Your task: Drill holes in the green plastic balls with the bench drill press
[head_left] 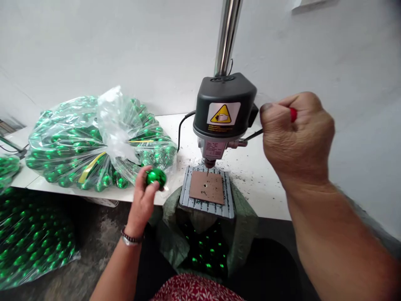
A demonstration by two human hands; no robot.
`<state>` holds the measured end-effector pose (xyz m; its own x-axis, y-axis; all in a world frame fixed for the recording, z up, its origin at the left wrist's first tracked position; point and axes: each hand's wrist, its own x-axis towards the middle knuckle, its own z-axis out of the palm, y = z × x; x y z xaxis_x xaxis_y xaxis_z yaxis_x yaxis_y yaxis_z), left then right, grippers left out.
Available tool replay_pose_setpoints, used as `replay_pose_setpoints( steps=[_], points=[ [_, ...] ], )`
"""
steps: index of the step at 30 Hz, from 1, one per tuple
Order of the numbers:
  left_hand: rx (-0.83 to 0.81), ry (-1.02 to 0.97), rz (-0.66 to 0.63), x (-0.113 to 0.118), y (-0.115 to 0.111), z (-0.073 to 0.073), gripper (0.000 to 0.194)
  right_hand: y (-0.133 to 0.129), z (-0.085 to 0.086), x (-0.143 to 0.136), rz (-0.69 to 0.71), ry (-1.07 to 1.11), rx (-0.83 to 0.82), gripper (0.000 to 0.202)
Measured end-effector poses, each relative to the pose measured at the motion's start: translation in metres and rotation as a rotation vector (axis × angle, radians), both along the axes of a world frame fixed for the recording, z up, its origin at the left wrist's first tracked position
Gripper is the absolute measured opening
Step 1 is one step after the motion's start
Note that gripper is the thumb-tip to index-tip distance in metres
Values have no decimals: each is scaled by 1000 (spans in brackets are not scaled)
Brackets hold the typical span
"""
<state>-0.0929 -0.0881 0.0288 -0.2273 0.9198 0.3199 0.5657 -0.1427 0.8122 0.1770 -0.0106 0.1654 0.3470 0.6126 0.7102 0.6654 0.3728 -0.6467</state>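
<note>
White wall (78, 42) is seen behind a white table (266, 196). On the left, a big clear bag (62, 142) is filled with shiny green balls. Below it, another bag (34, 238) is packed with more, though that corner is dark and its bottom is hard to make out. To the right, a black and gray drill (225, 104) is set on a tall pole (228, 37), with its bit (207, 172) pointed down at a brown board (213, 190) on a gray base (186, 190).

The table's front edge is partly covered by a dark green sack (244, 213), where more balls are seen. Dark crumbs are scattered around the base. A gap is left between the base and the green ball (156, 179).

That ball is round and shiny, and is pinched by the left hand's (142, 205) fingers, near the clear bag's right end. The red-tipped handle (293, 114) is gripped tight in the right hand (297, 142).
</note>
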Motion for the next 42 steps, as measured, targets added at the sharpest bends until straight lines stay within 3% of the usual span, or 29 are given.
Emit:
replay_pose_setpoints(
  steps=[2,4,7,10,13,16,21,26,30,34,38,42],
  points=[
    [-80,-22,-213,23,-9,-11,46,1,-2,1,2,-26,38,31],
    [-97,38,-331,43,-4,-22,36,1,-2,2,3,-34,49,33],
    [-101,100,-329,56,18,-37,37,0,-1,2,11,-27,13,28],
    [-153,156,-336,53,35,-47,53,-1,0,2,19,-31,10,27],
    [-172,291,-317,46,39,-46,63,-2,1,1,17,-22,23,26],
    [-220,480,-299,41,37,-36,63,-3,2,-1,19,-8,13,23],
    [-313,628,-389,36,37,-21,68,-6,4,-3,19,13,-14,24],
    [-153,450,-446,33,35,-15,59,-5,3,-3,12,-18,-9,25],
    [-218,195,-520,41,34,-16,57,-5,4,-4,-14,-57,-28,25],
    [-203,248,-458,48,39,-32,44,-7,6,-4,-36,-71,-58,22],
    [-178,262,-450,44,42,-49,57,-5,2,-1,-24,-75,-22,23],
    [-163,256,-387,39,41,-48,62,-4,-1,0,6,-70,33,30]
  ],
)
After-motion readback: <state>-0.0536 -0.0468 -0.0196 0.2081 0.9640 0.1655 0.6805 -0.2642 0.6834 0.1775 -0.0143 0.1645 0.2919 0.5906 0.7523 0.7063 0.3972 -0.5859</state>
